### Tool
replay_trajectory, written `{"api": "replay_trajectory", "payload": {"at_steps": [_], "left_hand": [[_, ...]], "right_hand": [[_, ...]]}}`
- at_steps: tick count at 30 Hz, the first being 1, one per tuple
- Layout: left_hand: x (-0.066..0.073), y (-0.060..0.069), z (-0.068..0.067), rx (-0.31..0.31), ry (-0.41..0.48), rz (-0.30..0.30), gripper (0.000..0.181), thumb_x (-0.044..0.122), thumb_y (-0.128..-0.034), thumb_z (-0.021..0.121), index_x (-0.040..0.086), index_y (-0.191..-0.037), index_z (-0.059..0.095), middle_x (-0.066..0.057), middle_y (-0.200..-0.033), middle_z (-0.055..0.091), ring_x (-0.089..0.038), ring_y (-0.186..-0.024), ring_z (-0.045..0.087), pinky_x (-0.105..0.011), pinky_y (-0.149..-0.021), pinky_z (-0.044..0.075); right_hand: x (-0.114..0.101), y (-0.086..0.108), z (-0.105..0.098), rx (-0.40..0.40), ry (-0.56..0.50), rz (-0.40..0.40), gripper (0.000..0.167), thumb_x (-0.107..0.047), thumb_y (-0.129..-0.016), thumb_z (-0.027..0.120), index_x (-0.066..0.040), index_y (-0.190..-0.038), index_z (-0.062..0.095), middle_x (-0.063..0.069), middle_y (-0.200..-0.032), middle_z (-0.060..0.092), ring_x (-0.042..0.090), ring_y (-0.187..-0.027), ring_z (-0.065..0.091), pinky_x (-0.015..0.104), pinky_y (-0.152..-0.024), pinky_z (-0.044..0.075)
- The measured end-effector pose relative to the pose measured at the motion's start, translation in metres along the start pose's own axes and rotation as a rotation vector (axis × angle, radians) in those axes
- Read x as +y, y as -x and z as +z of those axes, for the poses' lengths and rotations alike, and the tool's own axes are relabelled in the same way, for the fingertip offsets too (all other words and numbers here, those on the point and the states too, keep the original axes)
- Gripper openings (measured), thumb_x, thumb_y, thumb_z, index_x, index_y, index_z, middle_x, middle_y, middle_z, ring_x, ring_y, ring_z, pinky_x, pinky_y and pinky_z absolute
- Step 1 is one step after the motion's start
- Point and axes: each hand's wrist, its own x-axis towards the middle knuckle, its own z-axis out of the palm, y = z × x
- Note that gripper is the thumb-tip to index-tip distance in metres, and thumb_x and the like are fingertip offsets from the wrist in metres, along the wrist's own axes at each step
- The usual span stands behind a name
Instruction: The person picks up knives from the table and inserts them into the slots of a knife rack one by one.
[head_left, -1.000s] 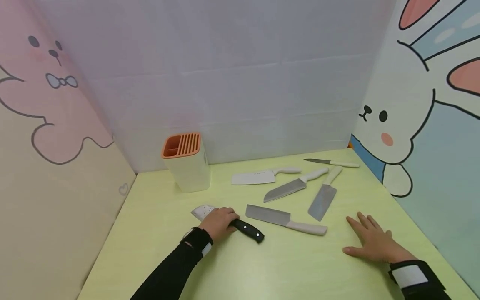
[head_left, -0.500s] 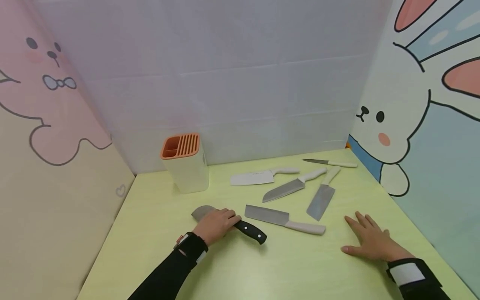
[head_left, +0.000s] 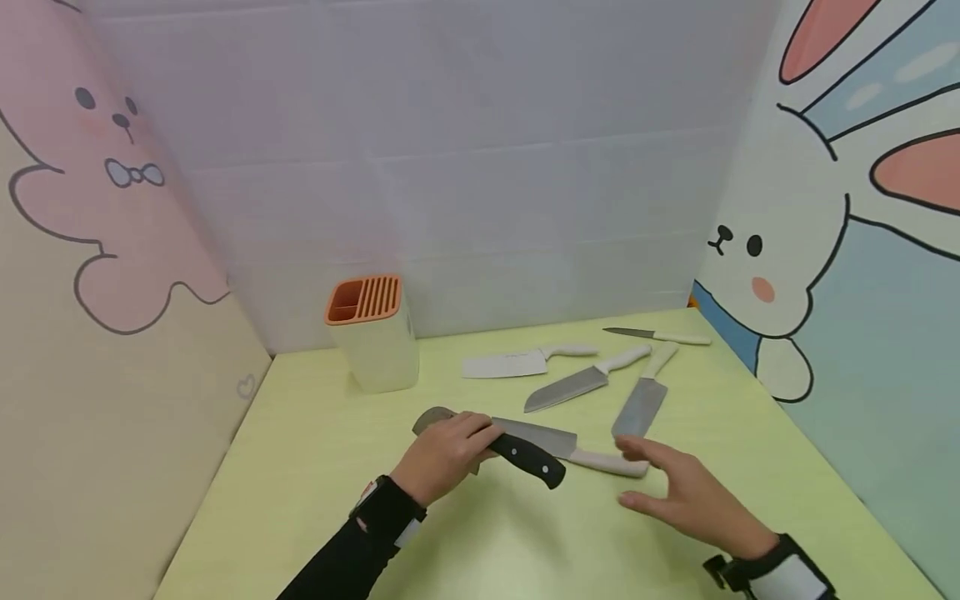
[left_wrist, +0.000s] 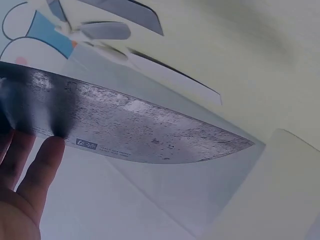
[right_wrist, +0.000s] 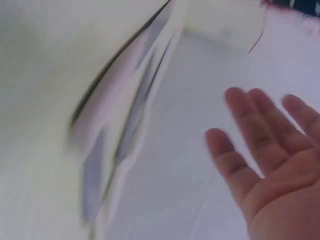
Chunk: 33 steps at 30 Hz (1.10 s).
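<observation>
My left hand (head_left: 448, 454) grips a black-handled knife (head_left: 528, 460) near where blade and handle meet, held above the table, its handle pointing right. In the left wrist view the broad, mottled blade (left_wrist: 135, 120) stretches across, with fingertips against its lower edge. My right hand (head_left: 693, 500) is raised to the right of that handle, thumb and fingers spread apart, touching nothing. Behind the hands a white-handled cleaver (head_left: 611, 463) lies on the table, partly covered from view by the black knife. The right wrist view shows the right palm (right_wrist: 285, 195) with relaxed fingers.
A white knife block (head_left: 378, 358) with an orange slotted top stands at the back left. Several white-handled knives lie at the back right, among them a cleaver (head_left: 506, 365), a curved-tip knife (head_left: 566, 390) and a small knife (head_left: 682, 338). Walls enclose the table's back and sides.
The left hand has lifted the black-handled knife and carried it right. The right hand has left the table and moved left toward the knife's handle.
</observation>
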Motion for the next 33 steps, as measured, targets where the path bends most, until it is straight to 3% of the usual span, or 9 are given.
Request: {"api": "replay_trajectory", "payload": {"at_steps": [4,10,18,23,26,29,33], "left_hand": [[0.008,-0.006,0.001,0.012,0.015,-0.001,0.032,0.029,-0.0842,0.072,0.015,-0.113,0.067,0.002,-0.102,0.065,-0.012,-0.094,0.063,-0.023,-0.078,0.052],[0.016,-0.010,0.004,0.066,0.014,0.000,0.035,0.031,-0.0835,0.072,0.014,-0.113,0.068,0.000,-0.104,0.065,-0.013,-0.094,0.065,-0.024,-0.080,0.053],[0.023,-0.008,0.003,0.149,0.071,-0.080,0.040,0.021,-0.0815,0.076,0.009,-0.118,0.065,-0.003,-0.107,0.064,-0.015,-0.097,0.064,-0.025,-0.084,0.052],[0.024,-0.006,0.002,0.168,0.102,-0.140,0.044,0.008,-0.0791,0.077,0.004,-0.119,0.059,-0.005,-0.108,0.063,-0.017,-0.101,0.064,-0.026,-0.088,0.050],[0.022,-0.003,0.001,0.198,0.129,-0.170,0.042,0.002,-0.0792,0.075,0.002,-0.116,0.055,-0.007,-0.108,0.062,-0.018,-0.104,0.063,-0.029,-0.091,0.049],[0.017,0.002,0.000,0.241,0.156,-0.208,0.043,-0.002,-0.0804,0.072,-0.001,-0.119,0.053,-0.010,-0.113,0.063,-0.022,-0.109,0.063,-0.033,-0.093,0.048],[0.008,0.014,-0.008,0.339,0.261,-0.341,0.044,-0.006,-0.0828,0.066,-0.003,-0.125,0.053,-0.014,-0.123,0.062,-0.028,-0.109,0.063,-0.033,-0.086,0.052]], "right_hand": [[-0.034,-0.018,0.019,0.043,-0.131,-0.194,0.071,-0.032,-0.079,0.077,-0.019,-0.141,0.046,-0.007,-0.118,0.063,0.012,-0.100,0.064,0.039,-0.083,0.053],[-0.053,-0.036,0.037,0.146,-0.182,-0.432,0.067,-0.022,-0.075,0.081,-0.009,-0.134,0.053,0.005,-0.118,0.065,0.016,-0.101,0.065,0.020,-0.086,0.049],[-0.068,-0.056,0.047,0.358,0.032,-0.602,0.041,-0.036,-0.092,0.061,-0.006,-0.120,0.063,0.005,-0.107,0.069,0.018,-0.091,0.068,0.028,-0.079,0.054],[-0.087,-0.072,0.047,0.400,0.186,-0.723,0.039,-0.036,-0.094,0.057,-0.006,-0.119,0.062,0.003,-0.099,0.068,0.015,-0.087,0.068,0.030,-0.072,0.055],[-0.096,-0.077,0.047,0.366,0.205,-0.738,0.039,-0.035,-0.094,0.058,-0.007,-0.122,0.060,0.002,-0.099,0.067,0.013,-0.087,0.067,0.029,-0.073,0.055],[-0.098,-0.079,0.045,0.293,0.145,-0.700,0.044,-0.034,-0.094,0.059,-0.007,-0.129,0.056,0.002,-0.105,0.066,0.012,-0.091,0.066,0.029,-0.076,0.054],[-0.081,-0.072,0.043,0.212,0.027,-0.607,0.049,-0.026,-0.092,0.064,-0.007,-0.134,0.051,0.000,-0.106,0.066,0.010,-0.091,0.066,0.026,-0.079,0.053]]}}
